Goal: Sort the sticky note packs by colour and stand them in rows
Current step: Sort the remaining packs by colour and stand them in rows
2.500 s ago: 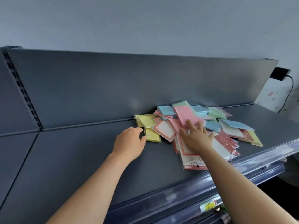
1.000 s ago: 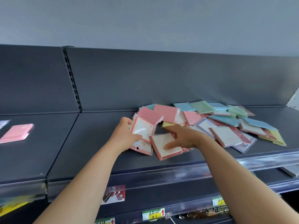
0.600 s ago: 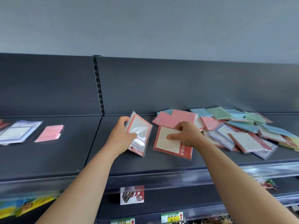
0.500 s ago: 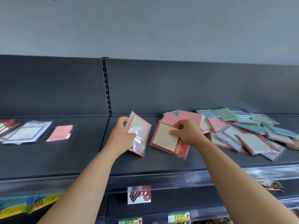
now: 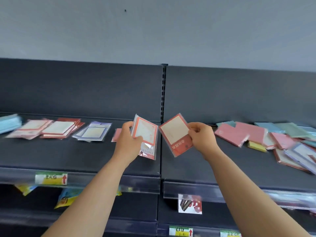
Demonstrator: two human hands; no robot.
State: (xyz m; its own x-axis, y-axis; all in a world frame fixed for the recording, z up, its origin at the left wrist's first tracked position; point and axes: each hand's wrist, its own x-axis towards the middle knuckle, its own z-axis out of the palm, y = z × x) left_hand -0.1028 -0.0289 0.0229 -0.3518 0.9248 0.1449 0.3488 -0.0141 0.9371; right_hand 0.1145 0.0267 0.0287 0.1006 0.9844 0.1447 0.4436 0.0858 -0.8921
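Note:
My left hand [image 5: 127, 143] grips a small stack of orange-bordered sticky note packs [image 5: 145, 136], held upright above the dark shelf [image 5: 71, 156]. Just right of it, my right hand [image 5: 201, 136] pinches a single red-bordered pack [image 5: 176, 134], tilted and lifted off the shelf. A loose heap of pink, blue, green and yellow packs [image 5: 253, 134] lies on the shelf to the right. On the left shelf section lie flat groups: red-bordered packs [image 5: 59, 128], a purple-bordered pack [image 5: 93, 131], pale pink-bordered packs [image 5: 30, 127] and blue packs [image 5: 9, 122].
An upright slotted rail [image 5: 163, 93] divides the two shelf sections behind my hands. Price labels [image 5: 51, 179] sit on the clear front strip, with a lower shelf of goods beneath. A grey wall rises behind the back panel.
My view has swung left, revealing more sorted groups. Both hands have carried their packs leftward from the heap, and the right hand has lifted its pack off the shelf.

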